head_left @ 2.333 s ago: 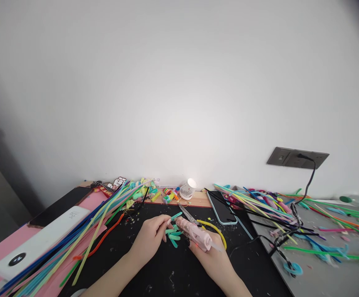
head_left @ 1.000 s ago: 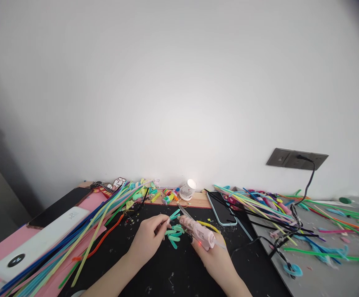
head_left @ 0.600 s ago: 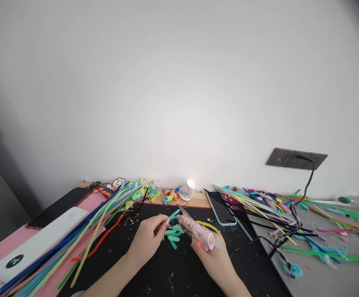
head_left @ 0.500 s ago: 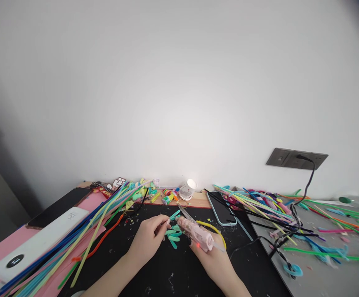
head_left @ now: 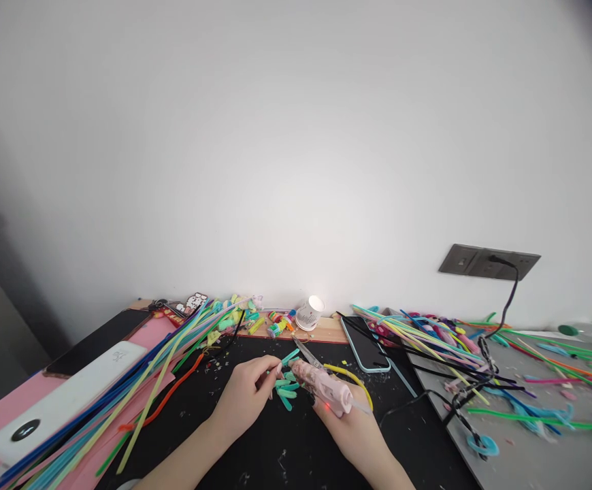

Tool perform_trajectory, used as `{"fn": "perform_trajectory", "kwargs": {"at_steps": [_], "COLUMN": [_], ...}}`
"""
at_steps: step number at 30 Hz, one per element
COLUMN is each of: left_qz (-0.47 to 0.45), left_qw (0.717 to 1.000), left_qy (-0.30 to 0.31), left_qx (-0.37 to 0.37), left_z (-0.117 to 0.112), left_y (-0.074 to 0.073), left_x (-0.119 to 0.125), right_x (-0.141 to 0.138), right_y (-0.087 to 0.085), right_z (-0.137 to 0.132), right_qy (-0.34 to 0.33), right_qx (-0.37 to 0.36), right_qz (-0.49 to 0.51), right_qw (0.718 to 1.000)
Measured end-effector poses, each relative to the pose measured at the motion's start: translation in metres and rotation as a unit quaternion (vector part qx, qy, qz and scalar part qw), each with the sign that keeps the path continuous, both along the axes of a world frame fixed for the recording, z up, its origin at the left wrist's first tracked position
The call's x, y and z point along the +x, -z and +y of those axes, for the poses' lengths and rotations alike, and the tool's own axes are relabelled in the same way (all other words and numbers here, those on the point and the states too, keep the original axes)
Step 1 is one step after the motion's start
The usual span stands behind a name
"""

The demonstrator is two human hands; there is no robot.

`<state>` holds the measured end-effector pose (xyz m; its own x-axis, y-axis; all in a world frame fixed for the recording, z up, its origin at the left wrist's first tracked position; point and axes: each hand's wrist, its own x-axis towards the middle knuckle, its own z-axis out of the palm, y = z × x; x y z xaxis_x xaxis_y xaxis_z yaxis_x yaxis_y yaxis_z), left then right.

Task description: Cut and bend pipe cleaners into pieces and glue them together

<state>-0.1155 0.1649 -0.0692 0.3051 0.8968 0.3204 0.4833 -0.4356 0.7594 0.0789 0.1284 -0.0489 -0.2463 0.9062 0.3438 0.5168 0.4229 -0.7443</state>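
Between thumb and fingers, my left hand [head_left: 248, 388] pinches a short teal pipe cleaner piece [head_left: 290, 356]. My right hand [head_left: 350, 422] is wrapped round a pink hot glue gun [head_left: 324, 386], whose red light glows; its nozzle end points toward the left hand. Several teal pipe cleaner pieces [head_left: 286, 393] lie on the black mat [head_left: 255, 449] between the hands. Just beyond the glue gun, scissors [head_left: 306, 352] lie with their blades showing, the handles partly hidden. A yellow curved strip [head_left: 350, 373] shows behind the right hand.
A white paper cup [head_left: 309, 313] stands by the wall, with a phone [head_left: 365, 345] to its right. Bundles of pipe cleaners [head_left: 173, 367] lie left and right. A white power bank [head_left: 66, 401] sits at left. The black cord [head_left: 507, 306] runs from the wall socket [head_left: 488, 262] across the right side.
The teal piece in my left hand has shifted very slightly beside the glue gun's nozzle end. Both hands keep their grips, and the surroundings look the same.
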Motion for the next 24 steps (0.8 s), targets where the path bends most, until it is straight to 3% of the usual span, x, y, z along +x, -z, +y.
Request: {"fn": "perform_trajectory", "kwargs": {"at_steps": [10,17,24], "left_qz": [-0.001,0.002,-0.004], "left_qw": [1.0,1.0,1.0], "left_qy": [-0.007,-0.002,-0.001], "left_qx": [0.002,-0.003,0.006], "left_z": [0.003,0.002,0.003], "left_y": [0.001,-0.001,0.0], "left_x": [0.0,0.001,0.001], "right_x": [0.0,-0.002,-0.002], "right_y": [0.0,-0.005,-0.009], "right_z": [0.0,-0.001,-0.002], "right_qy": [0.006,-0.019,-0.026], "right_qx": [-0.048,-0.029,-0.058], "right_qz": [0.073,0.063,0.05], "right_qw": [0.996,0.997,0.997]}}
